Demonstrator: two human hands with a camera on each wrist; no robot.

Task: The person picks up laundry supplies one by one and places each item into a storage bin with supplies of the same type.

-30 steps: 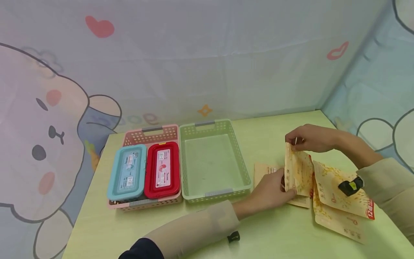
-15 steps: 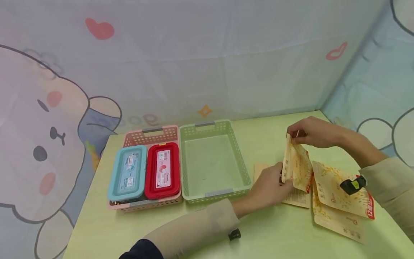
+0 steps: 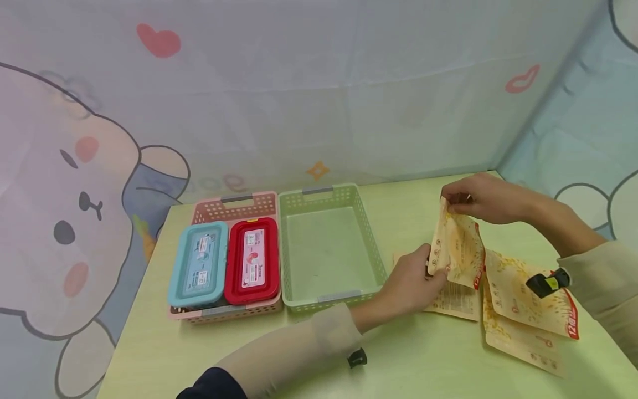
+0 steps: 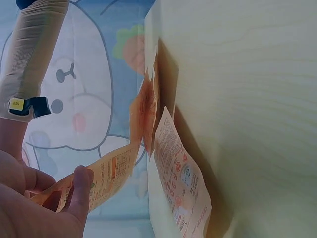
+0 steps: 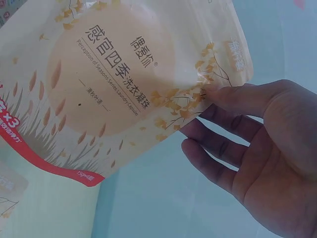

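Observation:
A cream laundry capsule pouch with a red band hangs raised and tilted between both hands. My right hand pinches its upper corner; the right wrist view shows the thumb on the printed front of the pouch. At the lower left edge, my left hand pinches the same pouch, its thumb across the pouch's back in the left wrist view. Beneath lies another pouch, back side up and partly covered. Right of it, two overlapping pouches rest on the table.
A green perforated basket stands left of the hands. Beside it is a pink basket holding a light-blue lidded box and a red lidded box. A printed cloth hangs behind the table.
Both hands have raised the pouch off the table, the right hand going higher. The left hand has shifted slightly up and left with its edge. The other pouches stay put.

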